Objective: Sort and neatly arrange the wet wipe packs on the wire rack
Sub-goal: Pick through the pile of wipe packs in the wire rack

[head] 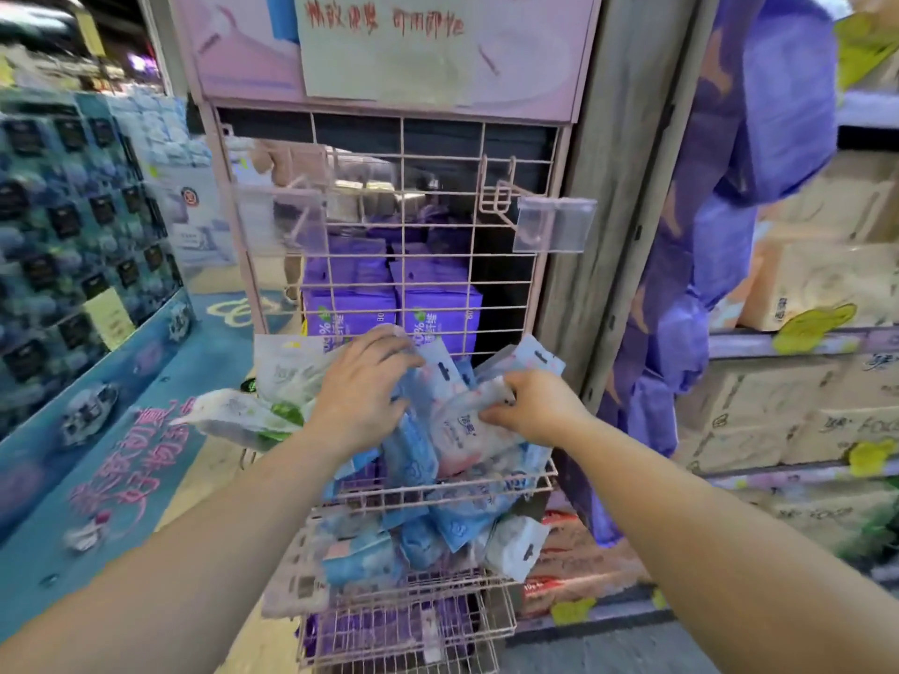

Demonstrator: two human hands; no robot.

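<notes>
A pink wire rack stands in front of me with several baskets. The upper basket is crammed with blue wet wipe packs. My left hand presses down on the blue packs at the left of the pile. My right hand pinches a white and pink wipe pack lying on top. White and green packs stick out at the rack's left side. More blue and white packs fill the basket below.
Purple packs sit behind the wire grid. A clear price tag holder hangs on a hook at the upper right. Boxed tissue shelves and purple hanging bags are to the right, a blue display to the left.
</notes>
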